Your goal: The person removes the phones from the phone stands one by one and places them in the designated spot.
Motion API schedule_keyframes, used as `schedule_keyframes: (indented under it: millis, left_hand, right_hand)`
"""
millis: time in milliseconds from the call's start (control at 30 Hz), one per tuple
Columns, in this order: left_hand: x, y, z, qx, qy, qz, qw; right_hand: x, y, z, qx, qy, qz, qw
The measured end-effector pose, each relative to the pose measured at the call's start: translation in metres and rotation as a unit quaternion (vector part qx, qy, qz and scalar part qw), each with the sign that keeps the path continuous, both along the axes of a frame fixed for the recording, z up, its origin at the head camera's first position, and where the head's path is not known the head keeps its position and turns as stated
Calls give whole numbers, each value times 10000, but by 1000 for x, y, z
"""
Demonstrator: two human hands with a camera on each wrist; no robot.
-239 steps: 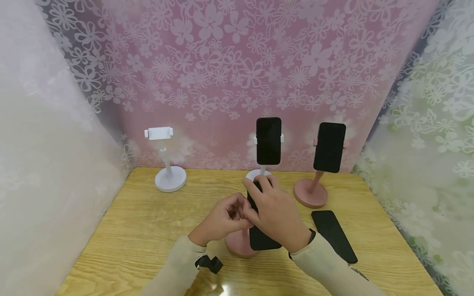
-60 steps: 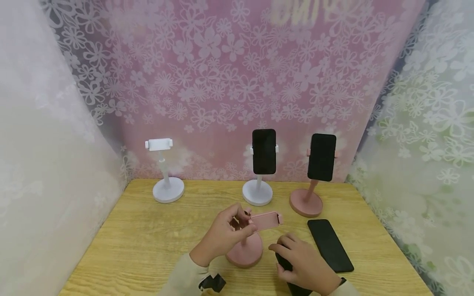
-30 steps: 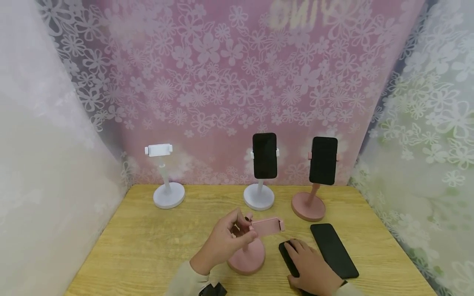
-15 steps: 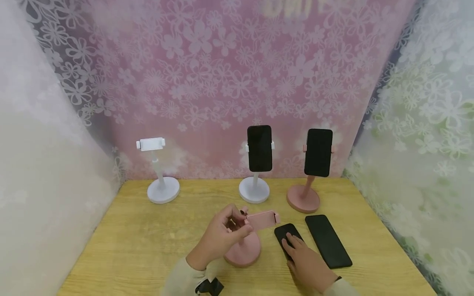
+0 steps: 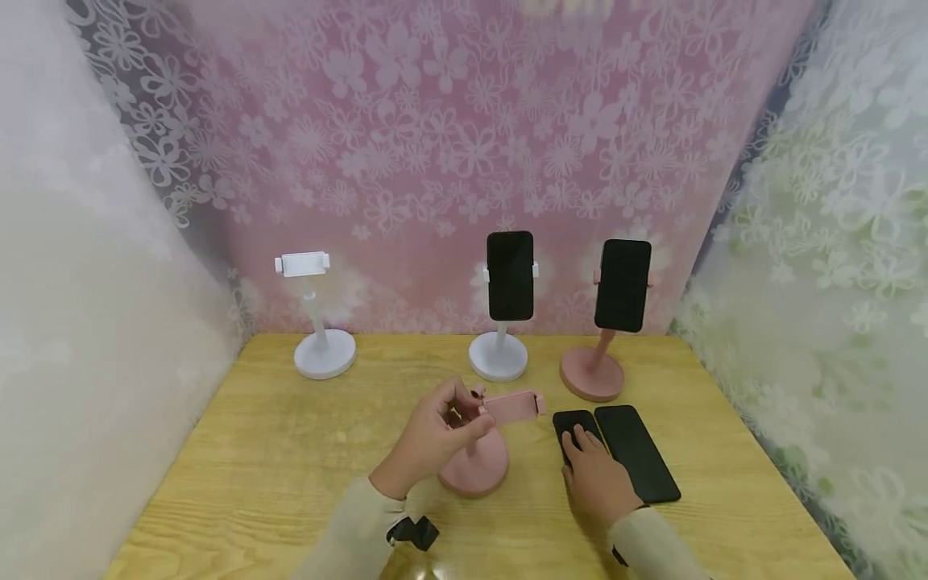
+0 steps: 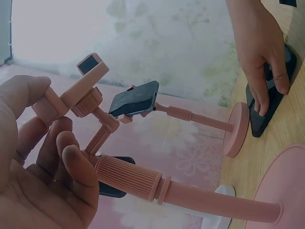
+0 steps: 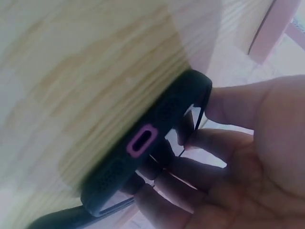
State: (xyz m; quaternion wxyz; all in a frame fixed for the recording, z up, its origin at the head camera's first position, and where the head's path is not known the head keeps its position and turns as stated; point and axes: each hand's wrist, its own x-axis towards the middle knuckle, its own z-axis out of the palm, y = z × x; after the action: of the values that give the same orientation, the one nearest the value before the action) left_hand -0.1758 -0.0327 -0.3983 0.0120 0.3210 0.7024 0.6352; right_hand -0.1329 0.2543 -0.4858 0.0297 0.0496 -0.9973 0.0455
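Note:
My left hand [image 5: 431,435] pinches one end of the phone clamp [image 5: 513,408] on a pink phone stand [image 5: 474,471]; the clamp holds no phone. In the left wrist view, thumb and fingers of the left hand [image 6: 43,157] meet at the clamp's end, beside the stand's ribbed collar [image 6: 128,176]. My right hand [image 5: 600,482] rests extended fingers on the screen of a black smartphone [image 5: 575,422] lying on the table. The right wrist view shows the smartphone's charging-port end [image 7: 143,139], with the thumb at its side edge. Another smartphone [image 5: 638,453] lies close alongside, to the right.
Toward the back stand a white phone stand [image 5: 325,354] without a phone, a white stand [image 5: 498,357] holding a smartphone [image 5: 511,276], and a pink stand [image 5: 592,374] holding another smartphone [image 5: 623,285]. Flowered cloth [image 5: 435,161] rises behind the wooden table [image 5: 290,451] and at its sides.
Eight seconds ago both hands were at a smartphone in front of the pink stand. Since then my right hand has lowered it and slid it forward beside the other smartphone; my left hand stays at the clamp.

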Motion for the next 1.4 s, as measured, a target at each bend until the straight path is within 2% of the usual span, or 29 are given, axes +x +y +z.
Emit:
schedule_keyframes:
  millis: [267,433,533,600,633,700,733,800,867,933,1000,1067,1100,1167,1333,1400]
  left_hand:
    - [0,4,-8,-40,-240,-82,9997]
    - [3,10,-10,-51,-403,-192,9990]
    - [3,12,-9,-72,-393,-280,9988]
    - [2,13,-9,-99,-329,-310,9989]
    - [2,13,-8,-120,-297,-317,9990]
    - [1,12,-7,-179,-246,-297,9991]
    - [0,12,-6,-198,-229,-280,9991]
    - [-1,11,-5,-238,-220,-235,9992]
    - [-1,10,-5,-226,-272,-211,9992]
    - [-1,9,-6,-178,-365,-240,9989]
    - [-1,8,-8,-137,-464,-299,9984]
    - [-2,7,-10,-120,-540,-363,9978]
    - [-2,7,-11,-141,-563,-372,9976]
    - [-4,6,-12,-193,-546,-323,9978]
    - [-10,3,-12,-197,-253,-75,9995]
    - [-14,0,-11,-212,-140,38,9997]
  right_hand:
    - [1,10,-14,-8,-65,-41,10000]
    - [-2,18,-16,-112,-212,-112,9996]
    - [-9,19,-6,-414,-286,-226,9985]
    - [-14,18,9,-856,-104,-311,9958]
    - [-16,17,18,-1147,142,-313,9928]
    - [-19,12,41,-1789,939,-169,9792]
    - [-21,8,53,-2133,1401,33,9669]
    - [-23,-1,76,-2637,2302,386,9359]
    - [-22,-11,96,-2997,3005,732,9025]
    - [-20,-22,113,-3329,3407,1043,8731]
    - [-15,-34,123,-3558,3667,1278,8500]
    - [-11,-44,130,-3722,3805,1574,8318]
    - [-8,-49,132,-3776,3845,1713,8248]
    - [0,-57,134,-3746,3889,1904,8198]
    - [23,-72,140,-3673,3847,2296,8151]
    - [27,-75,144,-3680,3839,2408,8119]
